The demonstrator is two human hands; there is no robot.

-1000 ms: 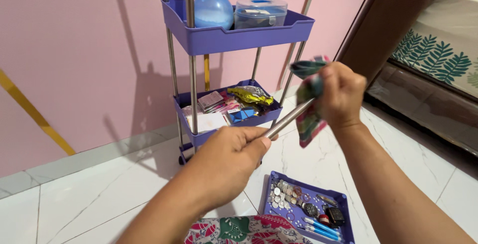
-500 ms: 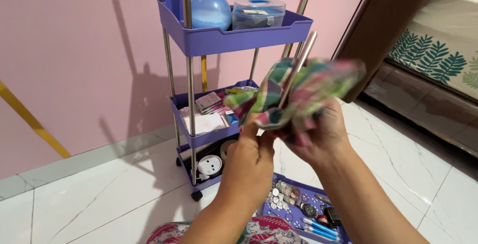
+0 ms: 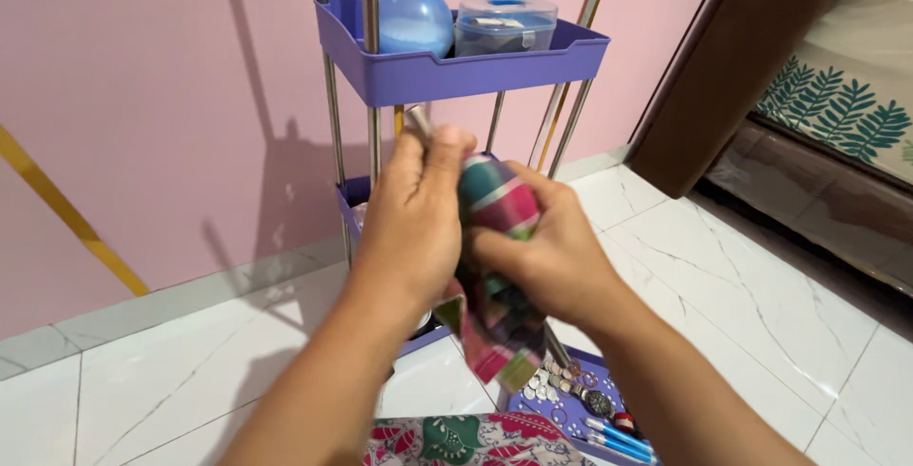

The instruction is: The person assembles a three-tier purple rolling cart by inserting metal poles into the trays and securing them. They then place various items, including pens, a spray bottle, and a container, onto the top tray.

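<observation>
My left hand [image 3: 411, 223] grips the upper part of a thin metal rod [image 3: 417, 120], whose tip shows just above my fingers. My right hand [image 3: 542, 252] is wrapped around a plaid cloth [image 3: 497, 202] in green, pink and white, pressed against the rod lower down. A loose end of the cloth hangs below my hands. Most of the rod is hidden by hands and cloth. Both hands are held in front of a purple tiered cart [image 3: 456, 65].
The cart's top tray carries a blue bottle [image 3: 415, 11] and a clear lidded box [image 3: 504, 25]. A purple tray [image 3: 609, 385] with coins, a watch and pens lies on the white marble floor. Floral fabric [image 3: 456, 436] is at the bottom edge. A brown door frame [image 3: 723, 67] stands right.
The rod swung from pointing up-right to nearly upright, tilted left. My left hand moved up to its top, and my right hand with the cloth slid down to the middle.
</observation>
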